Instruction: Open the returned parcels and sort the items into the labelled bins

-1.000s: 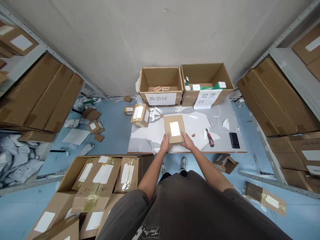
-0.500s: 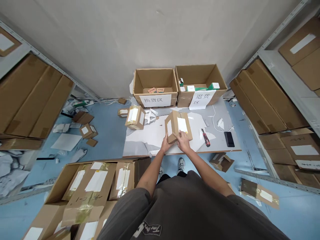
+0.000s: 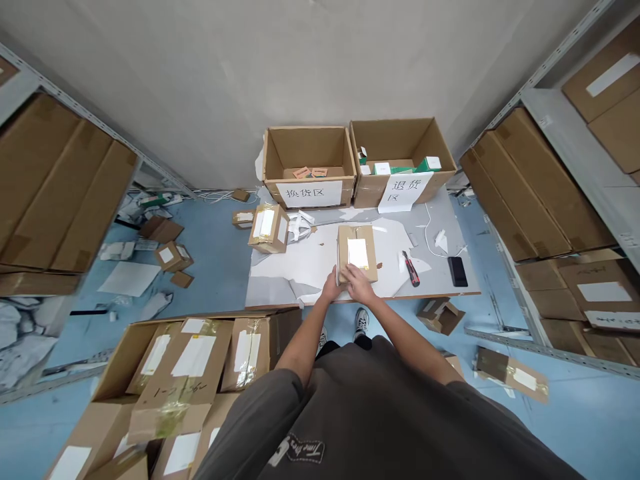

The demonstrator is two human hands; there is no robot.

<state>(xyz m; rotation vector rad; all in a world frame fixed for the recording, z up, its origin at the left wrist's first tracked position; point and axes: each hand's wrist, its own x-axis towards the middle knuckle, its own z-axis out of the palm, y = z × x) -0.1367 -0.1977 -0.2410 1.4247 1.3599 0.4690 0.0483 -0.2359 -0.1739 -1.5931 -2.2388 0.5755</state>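
A: Where is the box?

B: The small, squarish brown cardboard box [image 3: 371, 248] with a white paper label [image 3: 357, 253] is at the near side of the grey-topped bench [image 3: 453, 230], over a ragged white covering [image 3: 305, 257]. I can't tell whether it rests there or is held just above.

A: And the grip?

B: Both hands are closed on it. The bare left hand [image 3: 332, 285] holds the near left corner; the bare right hand [image 3: 359, 285] curls its fingers over the near edge, touching the top. How tightly they press, I can't tell.

A: How will it handle?

B: Light, I'd guess from its size, though the contents are hidden. The card looks stiff and dry, so it shouldn't slip much; the label may be slicker than bare card.

A: Best place to take hold?

B: Low on two opposite sides, near the corners, where the walls should be strongest. Pressing mid-top could dent it, and anything fragile inside would argue for gentle turning.

A: What lies around it?

B: A red-and-black box cutter [image 3: 412, 269] lies to the right, apart from the hands. Behind stand two open brown cartons [image 3: 271, 157] with handwritten white signs [image 3: 313, 194].
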